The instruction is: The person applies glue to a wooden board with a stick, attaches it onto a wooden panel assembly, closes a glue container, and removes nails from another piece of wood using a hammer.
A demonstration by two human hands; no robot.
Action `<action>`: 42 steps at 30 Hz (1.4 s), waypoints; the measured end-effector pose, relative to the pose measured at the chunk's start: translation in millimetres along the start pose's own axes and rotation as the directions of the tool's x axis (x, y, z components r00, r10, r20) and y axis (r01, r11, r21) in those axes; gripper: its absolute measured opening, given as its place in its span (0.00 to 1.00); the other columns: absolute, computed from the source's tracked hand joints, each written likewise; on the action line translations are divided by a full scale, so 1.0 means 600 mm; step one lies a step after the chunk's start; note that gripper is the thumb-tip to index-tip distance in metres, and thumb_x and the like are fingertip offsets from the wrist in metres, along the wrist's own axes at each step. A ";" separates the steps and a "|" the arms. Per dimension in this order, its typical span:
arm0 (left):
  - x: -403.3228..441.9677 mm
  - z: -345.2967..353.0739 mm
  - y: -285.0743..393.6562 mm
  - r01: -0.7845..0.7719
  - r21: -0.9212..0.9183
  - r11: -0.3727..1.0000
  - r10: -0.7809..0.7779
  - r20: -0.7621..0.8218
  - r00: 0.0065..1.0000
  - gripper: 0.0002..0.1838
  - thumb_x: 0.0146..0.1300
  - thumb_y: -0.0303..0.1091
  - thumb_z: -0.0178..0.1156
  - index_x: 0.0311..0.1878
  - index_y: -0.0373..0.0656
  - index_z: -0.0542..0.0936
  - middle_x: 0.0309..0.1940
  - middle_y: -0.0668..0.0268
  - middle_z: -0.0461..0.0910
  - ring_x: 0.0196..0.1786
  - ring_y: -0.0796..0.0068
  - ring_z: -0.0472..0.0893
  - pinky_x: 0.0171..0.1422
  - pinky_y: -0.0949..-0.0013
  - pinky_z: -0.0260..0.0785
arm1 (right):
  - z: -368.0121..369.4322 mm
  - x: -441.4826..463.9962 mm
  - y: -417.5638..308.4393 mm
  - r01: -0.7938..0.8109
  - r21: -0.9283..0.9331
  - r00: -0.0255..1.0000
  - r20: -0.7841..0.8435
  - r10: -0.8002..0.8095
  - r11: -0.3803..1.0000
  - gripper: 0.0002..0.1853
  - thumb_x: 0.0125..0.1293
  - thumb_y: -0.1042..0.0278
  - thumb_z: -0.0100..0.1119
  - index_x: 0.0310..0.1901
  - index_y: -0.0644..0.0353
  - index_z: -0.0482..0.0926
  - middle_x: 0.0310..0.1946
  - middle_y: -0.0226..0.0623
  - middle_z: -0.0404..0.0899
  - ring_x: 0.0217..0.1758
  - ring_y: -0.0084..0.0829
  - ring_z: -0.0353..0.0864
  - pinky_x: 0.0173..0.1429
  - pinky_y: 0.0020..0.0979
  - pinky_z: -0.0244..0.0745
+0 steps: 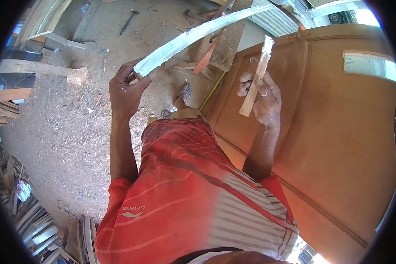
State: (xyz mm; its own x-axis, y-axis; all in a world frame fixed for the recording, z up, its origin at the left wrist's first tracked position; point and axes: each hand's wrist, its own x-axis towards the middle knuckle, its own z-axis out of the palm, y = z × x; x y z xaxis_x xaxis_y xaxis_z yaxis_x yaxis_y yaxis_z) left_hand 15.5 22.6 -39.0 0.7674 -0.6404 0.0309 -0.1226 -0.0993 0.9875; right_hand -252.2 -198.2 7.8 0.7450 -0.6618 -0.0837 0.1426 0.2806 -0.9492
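Observation:
My left hand (128,90) is closed around the near end of a long curved wooden strip (185,40). The strip's upper face is covered in a white, wet-looking coating, and it arcs away up and to the right. Between the thumb and fingers of my right hand (266,97) is a short flat wooden stick (254,88), its upper tip clotted with the same white stuff. The stick is held upright, apart from the strip. A small white spot shows on the back of my left hand.
A brown panelled door (334,123) lies close on my right, with a wooden bench (226,48) beyond my feet. Wood chips litter the dirt floor (75,145). A hammer-like tool (128,23) lies ahead; scrap wood (39,229) is piled at lower left.

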 end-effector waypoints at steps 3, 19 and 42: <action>-0.003 0.000 0.009 0.047 0.011 0.999 -0.047 -0.006 0.999 0.23 0.62 0.25 0.75 0.61 0.35 0.83 0.51 0.61 0.87 0.53 0.73 0.85 0.59 0.69 0.79 | 0.018 0.003 0.008 -0.044 -0.091 0.998 -0.041 0.040 0.995 0.27 0.81 0.66 0.52 0.77 0.66 0.65 0.50 0.46 0.83 0.46 0.35 0.86 0.52 0.39 0.85; -0.011 -0.005 -0.016 -0.008 0.125 0.992 0.013 -0.041 0.999 0.22 0.61 0.29 0.76 0.59 0.37 0.85 0.44 0.67 0.87 0.41 0.84 0.81 0.48 0.75 0.75 | 0.152 0.037 0.068 0.372 -0.859 0.914 0.273 -0.300 0.353 0.23 0.73 0.73 0.60 0.69 0.53 0.79 0.50 0.51 0.84 0.50 0.50 0.86 0.52 0.45 0.83; 0.006 -0.014 -0.006 0.017 0.119 0.993 -0.012 -0.045 0.999 0.22 0.62 0.29 0.76 0.59 0.35 0.85 0.47 0.64 0.86 0.43 0.82 0.82 0.51 0.73 0.76 | 0.151 0.100 0.033 0.279 -0.835 0.952 0.176 -0.250 0.474 0.23 0.74 0.76 0.57 0.69 0.60 0.76 0.53 0.46 0.86 0.52 0.54 0.86 0.52 0.48 0.81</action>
State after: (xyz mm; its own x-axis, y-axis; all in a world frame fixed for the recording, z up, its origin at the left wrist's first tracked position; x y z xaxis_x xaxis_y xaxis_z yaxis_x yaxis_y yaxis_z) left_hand 23.7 27.1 -41.2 0.7962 -0.6044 0.0258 -0.1834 -0.2004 0.9624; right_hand -145.5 -169.5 11.4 0.7884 -0.5780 0.2108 -0.2689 -0.6319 -0.7270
